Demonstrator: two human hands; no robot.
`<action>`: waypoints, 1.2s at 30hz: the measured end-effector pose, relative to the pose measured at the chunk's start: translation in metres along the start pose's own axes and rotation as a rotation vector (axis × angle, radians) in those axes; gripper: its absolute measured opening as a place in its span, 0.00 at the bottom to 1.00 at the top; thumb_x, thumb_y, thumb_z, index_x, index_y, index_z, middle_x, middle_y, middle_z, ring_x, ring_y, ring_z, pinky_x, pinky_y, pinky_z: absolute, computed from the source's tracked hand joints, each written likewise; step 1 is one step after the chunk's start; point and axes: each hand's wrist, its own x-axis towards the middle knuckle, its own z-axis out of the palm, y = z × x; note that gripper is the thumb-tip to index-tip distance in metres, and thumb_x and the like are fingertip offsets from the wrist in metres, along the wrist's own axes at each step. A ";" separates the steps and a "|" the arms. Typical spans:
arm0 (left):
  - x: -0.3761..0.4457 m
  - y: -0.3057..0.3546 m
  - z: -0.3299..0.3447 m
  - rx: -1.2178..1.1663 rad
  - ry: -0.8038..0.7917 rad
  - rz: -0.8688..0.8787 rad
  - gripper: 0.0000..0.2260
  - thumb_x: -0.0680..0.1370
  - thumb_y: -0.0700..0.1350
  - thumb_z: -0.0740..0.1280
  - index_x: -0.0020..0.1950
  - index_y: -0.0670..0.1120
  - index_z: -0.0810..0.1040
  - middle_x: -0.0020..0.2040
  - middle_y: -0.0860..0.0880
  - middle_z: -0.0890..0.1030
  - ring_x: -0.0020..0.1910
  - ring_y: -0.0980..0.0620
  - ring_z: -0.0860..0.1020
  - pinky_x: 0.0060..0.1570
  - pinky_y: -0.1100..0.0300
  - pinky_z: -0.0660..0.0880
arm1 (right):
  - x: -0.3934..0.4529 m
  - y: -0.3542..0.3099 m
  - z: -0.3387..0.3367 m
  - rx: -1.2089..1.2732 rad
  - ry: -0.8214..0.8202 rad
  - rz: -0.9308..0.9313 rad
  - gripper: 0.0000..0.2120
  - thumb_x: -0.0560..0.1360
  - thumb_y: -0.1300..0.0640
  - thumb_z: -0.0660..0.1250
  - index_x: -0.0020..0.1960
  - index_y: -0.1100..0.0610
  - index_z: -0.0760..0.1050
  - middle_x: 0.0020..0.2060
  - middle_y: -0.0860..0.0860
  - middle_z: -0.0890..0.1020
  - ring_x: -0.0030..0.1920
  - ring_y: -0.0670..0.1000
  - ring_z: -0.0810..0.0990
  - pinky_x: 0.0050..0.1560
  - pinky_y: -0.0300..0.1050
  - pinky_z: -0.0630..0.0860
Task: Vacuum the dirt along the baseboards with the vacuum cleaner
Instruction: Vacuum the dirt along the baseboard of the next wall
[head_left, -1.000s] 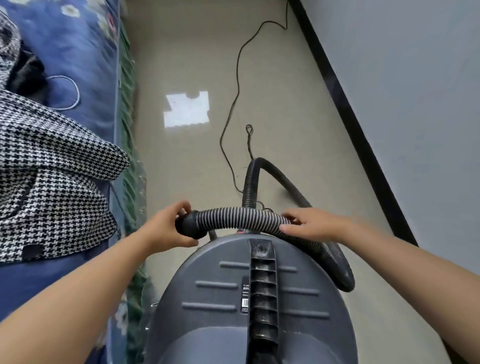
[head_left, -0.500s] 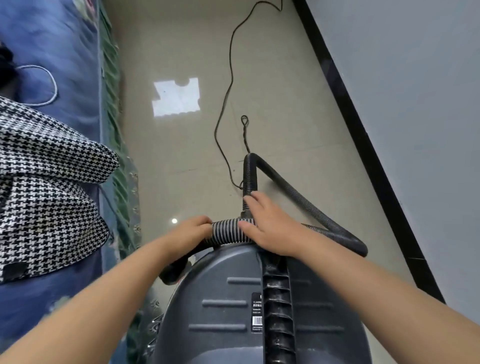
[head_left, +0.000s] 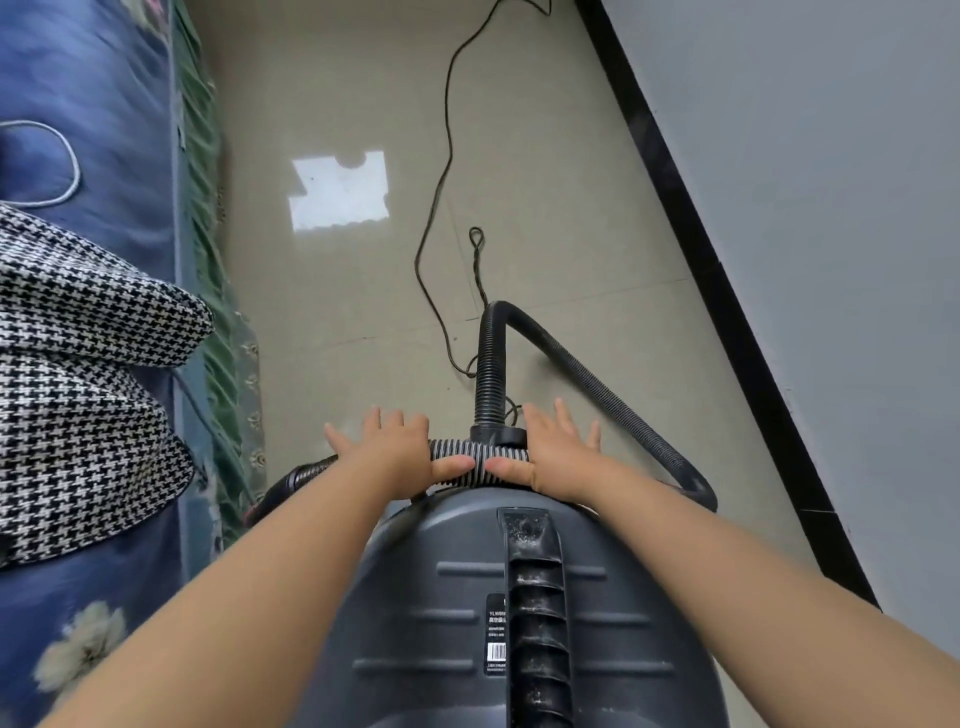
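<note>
Two hands rest side by side on the ribbed hose (head_left: 480, 462) where it lies across the front top of the vacuum cleaner (head_left: 467, 623). The left hand (head_left: 395, 452) has its fingers spread and straight, pointing toward 12 o'clock, with the thumb laid along the hose toward 3 o'clock; it presses on the hose without curling round it. The right hand (head_left: 558, 454) mirrors it, fingers straight and fanned toward 12 o'clock, thumb pointing toward 9 o'clock so the two thumb tips nearly meet on the grey ribs. Neither hand grips anything.

The vacuum cleaner, a dark rounded body with a ridged handle down its middle and a barcode label, fills the lower centre at 6 o'clock. From its front socket the hose rises toward 12 o'clock, bends sharply, runs down toward 4 o'clock and loops back under the right wrist; its other end drops off at 9 o'clock of the left hand, beside the bed.

A thin black power cord (head_left: 441, 197) trails over the tiled floor (head_left: 571, 208) toward 12 o'clock. The black baseboard (head_left: 691, 228) runs diagonally from 12 to 4 o'clock under the grey wall (head_left: 831, 208), well apart from the hose. At 9 o'clock lies a bed with a blue floral cover (head_left: 104, 104) and a houndstooth garment (head_left: 78, 374).
</note>
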 end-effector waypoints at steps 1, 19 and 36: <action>-0.001 0.002 -0.002 0.022 -0.001 -0.029 0.38 0.72 0.71 0.50 0.74 0.48 0.57 0.76 0.47 0.55 0.76 0.45 0.47 0.66 0.31 0.45 | 0.000 0.000 0.001 0.002 0.004 0.005 0.45 0.74 0.34 0.57 0.77 0.58 0.38 0.77 0.53 0.43 0.75 0.54 0.33 0.69 0.64 0.34; -0.097 0.207 -0.056 -0.114 0.554 -0.126 0.14 0.78 0.41 0.57 0.63 0.46 0.73 0.57 0.46 0.76 0.55 0.44 0.75 0.54 0.51 0.75 | -0.112 0.153 -0.118 -0.255 0.435 -0.443 0.17 0.78 0.53 0.59 0.64 0.60 0.70 0.61 0.57 0.75 0.63 0.59 0.71 0.60 0.50 0.69; -0.219 0.406 -0.399 0.111 1.157 -0.085 0.12 0.78 0.42 0.57 0.58 0.48 0.76 0.57 0.48 0.76 0.60 0.46 0.70 0.47 0.57 0.63 | -0.257 0.180 -0.510 -0.140 0.982 -0.572 0.17 0.77 0.58 0.57 0.64 0.60 0.71 0.62 0.56 0.73 0.62 0.56 0.72 0.60 0.50 0.71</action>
